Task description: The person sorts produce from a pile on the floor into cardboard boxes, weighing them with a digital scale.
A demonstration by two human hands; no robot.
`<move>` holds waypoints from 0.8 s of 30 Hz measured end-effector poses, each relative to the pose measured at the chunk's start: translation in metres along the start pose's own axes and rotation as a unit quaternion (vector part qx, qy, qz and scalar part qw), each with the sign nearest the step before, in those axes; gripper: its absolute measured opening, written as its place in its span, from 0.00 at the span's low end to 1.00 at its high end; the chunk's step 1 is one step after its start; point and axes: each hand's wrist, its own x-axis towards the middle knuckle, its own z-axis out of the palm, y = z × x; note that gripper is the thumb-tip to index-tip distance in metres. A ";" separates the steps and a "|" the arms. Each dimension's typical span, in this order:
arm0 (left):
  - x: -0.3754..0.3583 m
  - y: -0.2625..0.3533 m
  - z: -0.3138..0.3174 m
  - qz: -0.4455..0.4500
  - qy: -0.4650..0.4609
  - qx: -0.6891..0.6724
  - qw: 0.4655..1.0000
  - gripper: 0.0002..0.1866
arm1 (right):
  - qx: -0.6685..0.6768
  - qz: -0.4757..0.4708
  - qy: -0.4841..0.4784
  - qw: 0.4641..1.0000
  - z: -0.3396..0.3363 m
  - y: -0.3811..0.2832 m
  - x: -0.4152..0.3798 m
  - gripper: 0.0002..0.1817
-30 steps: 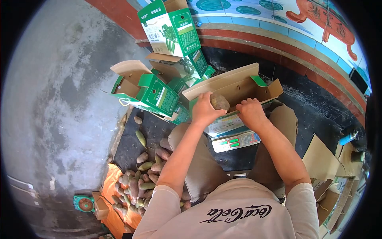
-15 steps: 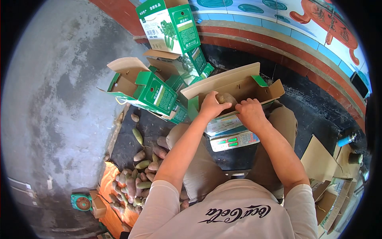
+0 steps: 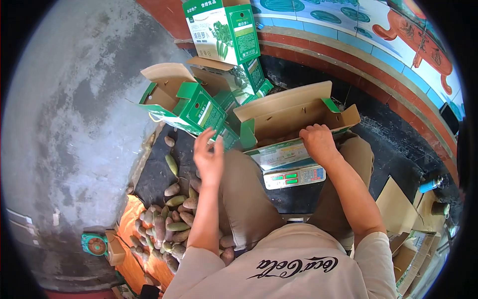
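Note:
My left hand (image 3: 208, 155) is empty and raised above the black floor covering, its fingers apart, left of the open box. My right hand (image 3: 318, 143) has its fingers hooked over the near rim of a green-and-white cardboard box (image 3: 279, 157), whose top flaps stand up. Deep inside, brownish roots show only partly. Directly under the box is a scale (image 3: 295, 177) with lit green displays and a keypad. A heap of soil-covered radishes (image 3: 159, 226), some green and some brownish-red, lies by my left forearm.
More green boxes (image 3: 191, 107) stand to the left, with a printed carton (image 3: 209, 35) stacked behind. An orange sheet (image 3: 130, 219) lies under part of the heap. Flattened cardboard (image 3: 396, 204) and a blue can (image 3: 432, 185) are at the right. A tiled ledge (image 3: 343, 65) runs behind.
My left hand has let go of a large brown root inside the box and moved left and down, out of it. My right hand stays at the box rim.

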 end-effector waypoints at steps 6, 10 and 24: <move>-0.119 -0.142 -0.080 -0.021 -0.048 0.252 0.966 0.08 | 0.005 0.000 0.026 1.000 0.004 0.000 0.000 0.02; -0.268 -0.228 -0.104 -0.260 -0.261 0.364 0.855 0.10 | 0.002 -0.003 0.036 0.999 0.003 -0.001 0.000 0.02; -0.458 -0.216 -0.126 -0.499 -0.438 0.323 0.674 0.24 | -0.001 -0.007 0.051 0.999 0.004 -0.004 0.004 0.09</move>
